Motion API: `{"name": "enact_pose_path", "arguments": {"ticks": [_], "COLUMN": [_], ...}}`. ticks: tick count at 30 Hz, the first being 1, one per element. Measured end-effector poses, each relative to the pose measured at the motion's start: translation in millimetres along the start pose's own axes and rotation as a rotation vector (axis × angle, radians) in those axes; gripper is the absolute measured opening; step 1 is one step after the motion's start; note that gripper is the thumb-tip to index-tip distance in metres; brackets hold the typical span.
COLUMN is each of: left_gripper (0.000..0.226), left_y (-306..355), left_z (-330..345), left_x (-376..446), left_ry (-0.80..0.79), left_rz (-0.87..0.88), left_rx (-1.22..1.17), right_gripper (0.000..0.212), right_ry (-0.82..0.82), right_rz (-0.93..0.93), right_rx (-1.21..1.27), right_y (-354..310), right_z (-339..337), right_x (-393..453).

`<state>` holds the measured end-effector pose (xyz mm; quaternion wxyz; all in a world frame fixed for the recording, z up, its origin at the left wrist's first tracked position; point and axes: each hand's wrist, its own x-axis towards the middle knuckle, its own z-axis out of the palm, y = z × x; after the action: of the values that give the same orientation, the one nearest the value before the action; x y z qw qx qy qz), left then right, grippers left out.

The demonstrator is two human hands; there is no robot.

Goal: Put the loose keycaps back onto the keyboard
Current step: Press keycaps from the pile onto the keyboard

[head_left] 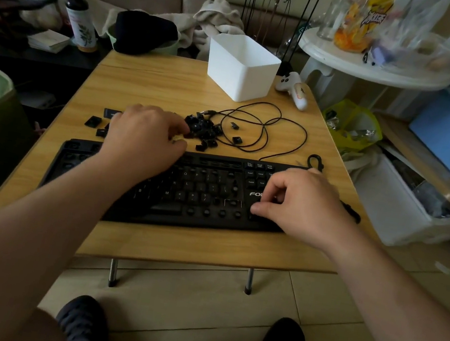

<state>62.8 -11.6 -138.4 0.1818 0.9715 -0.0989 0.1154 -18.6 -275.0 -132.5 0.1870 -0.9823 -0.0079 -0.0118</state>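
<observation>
A black keyboard (202,193) lies near the front edge of the wooden table (172,85); many of its key positions are bare stems. Behind it sits a pile of loose black keycaps (204,133), with a few more keycaps (93,121) scattered to the left. My left hand (146,137) reaches over the keyboard's back edge, fingertips at the left side of the pile; whether it holds a cap is hidden. My right hand (298,202) rests on the keyboard's right part, fingers curled down onto the keys below the logo.
The keyboard's black cable (266,126) loops across the table behind the pile. A white plastic bin (241,67) and a white game controller (292,88) stand at the back. A black keycap puller (314,161) lies right of the keyboard. Clutter surrounds the table.
</observation>
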Motion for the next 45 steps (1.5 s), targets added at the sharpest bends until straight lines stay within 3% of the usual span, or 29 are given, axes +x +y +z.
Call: {"name": "enact_pose_path", "arguments": {"ticks": [5, 11, 13, 15, 17, 21, 24, 31, 40, 45], "left_gripper": [0.031, 0.02, 0.019, 0.016, 0.012, 0.022, 0.034, 0.046, 0.047, 0.044], "left_y": [2, 1, 2, 12, 27, 54, 61, 61, 60, 59], "left_z": [9, 10, 7, 0, -4, 4, 11, 4, 2, 4], "left_x": [17, 33, 34, 30, 20, -2, -10, -14, -18, -21], "left_ry": [-0.183, -0.172, -0.127, -0.086, -0.092, -0.335, -0.416, -0.485, -0.512, -0.526], "left_rz": [-0.138, -0.15, -0.113, -0.078, -0.113, -0.262, -0.275, -0.232, -0.199, -0.188], "left_rx": [0.046, 0.143, 0.078, -0.104, -0.448, -1.199, -1.382, -1.412, -1.438, -1.404], "right_gripper": [0.03, 0.029, 0.026, 0.016, 0.009, 0.046, 0.049, 0.025, 0.024, 0.036], "right_ry": [0.005, 0.116, 0.139, 0.176, 0.205, 0.244, 0.294, 0.333, 0.338, 0.089], "right_rz": [-0.003, -0.049, -0.076, -0.118, -0.161, -0.274, -0.3, -0.314, -0.382, -0.411], "right_rx": [0.168, 0.13, 0.145, 0.199, 0.297, 0.497, 0.534, 0.522, 0.541, 0.503], "right_y": [0, -5, -4, -4, -8, -13, -15, -11, -15, -19], "right_z": [6, 10, 10, 10, 8, 7, 8, 8, 7, 4], "right_x": [5, 8, 8, 9, 10, 11, 14, 14, 13, 13]}}
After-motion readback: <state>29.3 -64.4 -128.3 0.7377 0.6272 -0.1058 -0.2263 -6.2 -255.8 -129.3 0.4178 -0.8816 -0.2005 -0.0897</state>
